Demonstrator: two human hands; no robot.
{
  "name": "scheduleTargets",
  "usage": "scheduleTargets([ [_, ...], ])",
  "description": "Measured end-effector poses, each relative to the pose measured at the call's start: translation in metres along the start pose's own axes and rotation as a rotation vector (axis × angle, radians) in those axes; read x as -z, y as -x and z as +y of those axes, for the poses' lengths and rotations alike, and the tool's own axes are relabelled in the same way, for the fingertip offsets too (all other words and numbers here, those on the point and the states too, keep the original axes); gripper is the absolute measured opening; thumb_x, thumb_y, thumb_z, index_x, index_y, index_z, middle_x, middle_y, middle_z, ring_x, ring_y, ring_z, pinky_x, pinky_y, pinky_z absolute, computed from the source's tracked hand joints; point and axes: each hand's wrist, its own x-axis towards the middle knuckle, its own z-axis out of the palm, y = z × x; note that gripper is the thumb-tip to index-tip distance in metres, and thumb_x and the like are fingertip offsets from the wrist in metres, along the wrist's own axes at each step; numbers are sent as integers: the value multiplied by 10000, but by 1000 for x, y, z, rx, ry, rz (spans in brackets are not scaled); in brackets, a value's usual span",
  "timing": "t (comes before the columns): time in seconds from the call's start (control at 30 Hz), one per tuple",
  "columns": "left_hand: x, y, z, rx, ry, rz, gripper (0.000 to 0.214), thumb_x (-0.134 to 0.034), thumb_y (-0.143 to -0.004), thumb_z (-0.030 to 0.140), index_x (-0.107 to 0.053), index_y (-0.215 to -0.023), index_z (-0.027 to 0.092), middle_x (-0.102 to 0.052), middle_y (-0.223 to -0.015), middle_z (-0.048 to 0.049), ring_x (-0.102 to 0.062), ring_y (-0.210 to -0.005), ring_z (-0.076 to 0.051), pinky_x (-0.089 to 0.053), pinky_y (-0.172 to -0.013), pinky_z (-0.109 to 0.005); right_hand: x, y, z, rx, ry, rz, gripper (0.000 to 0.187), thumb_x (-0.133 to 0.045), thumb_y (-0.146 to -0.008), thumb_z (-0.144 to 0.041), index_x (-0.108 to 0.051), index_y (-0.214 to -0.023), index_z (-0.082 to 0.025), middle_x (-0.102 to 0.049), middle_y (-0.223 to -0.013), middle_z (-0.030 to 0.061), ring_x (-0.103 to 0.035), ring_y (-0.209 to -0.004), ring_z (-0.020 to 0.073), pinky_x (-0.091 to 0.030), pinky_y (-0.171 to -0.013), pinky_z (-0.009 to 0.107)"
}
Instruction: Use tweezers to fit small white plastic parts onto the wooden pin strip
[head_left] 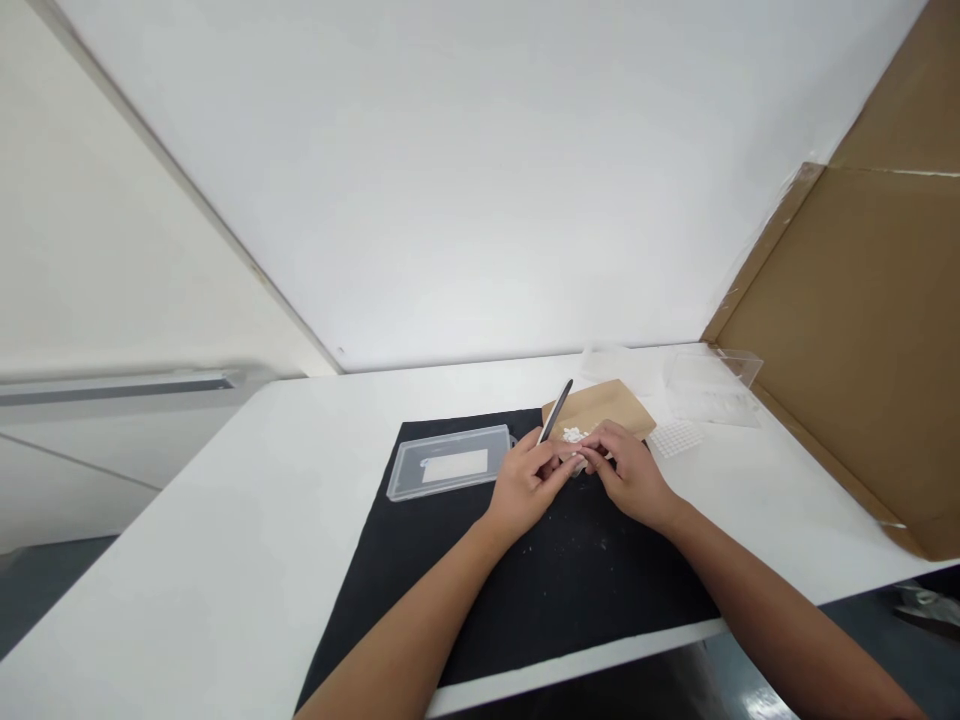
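My left hand (519, 482) is closed, with a slim, pen-like tool (555, 412), dark on one side and pale on the other, sticking up from between thumb and forefinger. Its lower end is hidden by the fingers. Fingertips of my right hand (628, 472) meet those of the left in a pinch around a small white piece (579, 464), mostly covered. Just beyond them, a heap of small white pieces (574, 434) lies on a brown paper sheet (606, 402). A black mat (555, 580) is under both hands.
Left of my hands, a flat clear plastic case (409, 482) holds a pale card (455, 465). A sheet of small white dots (676, 437) lies at the right, near a clear plastic box (712, 385). A cardboard panel (862, 350) borders the white table (225, 560).
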Motion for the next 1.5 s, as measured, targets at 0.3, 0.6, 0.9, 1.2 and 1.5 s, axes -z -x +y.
scheduleTargets([
  [0.3, 2, -5, 5, 39, -12, 19, 190, -658, -1005, 366, -772, -1033, 217, -545, -664, 21, -524, -671, -142, -442, -638, -262, 1, 1, -4, 46, -58, -64, 296, -437, -1096, -399, -693, -1193, -287, -625, -955, 64, -623, -858, 221, -541, -829, 412],
  [0.6, 5, -1, 7, 121, 105, 26, 212, -659, -1001, 393, -734, -977, 196, -703, -924, -29, -547, -476, -53, -476, -555, -254, 2, 1, -6, -44, -64, 65, 297, -497, -1073, -449, -737, -1128, -282, -649, -896, 53, -651, -811, 215, -556, -783, 393],
  [0.9, -3, 0, 14, 333, 457, 68, 255, -700, -975, 414, -651, -901, 174, -763, -1109, -82, -549, -418, -31, -457, -465, -233, -1, 2, -9, -131, -280, 119, 295, -560, -1039, -500, -727, -1095, -263, -670, -974, 48, -669, -736, 184, -569, -755, 371],
  [1.2, 5, -7, 9, 404, 503, 157, 325, -711, -958, 450, -565, -859, 177, -770, -1145, -97, -475, -397, -6, -426, -441, -220, 3, 1, -5, -180, -262, 265, 295, -586, -1025, -506, -716, -1052, -243, -662, -890, 30, -672, -728, 177, -545, -703, 335],
  [1.5, 4, -3, 7, 196, 147, 107, 192, -652, -997, 355, -635, -910, 185, -770, -1037, -64, -543, -535, -58, -476, -566, -230, 36, -5, 10, -159, 109, 612, 260, -565, -1034, -448, -699, -1106, -238, -713, -1034, 48, -707, -811, 177, -553, -795, 357],
])
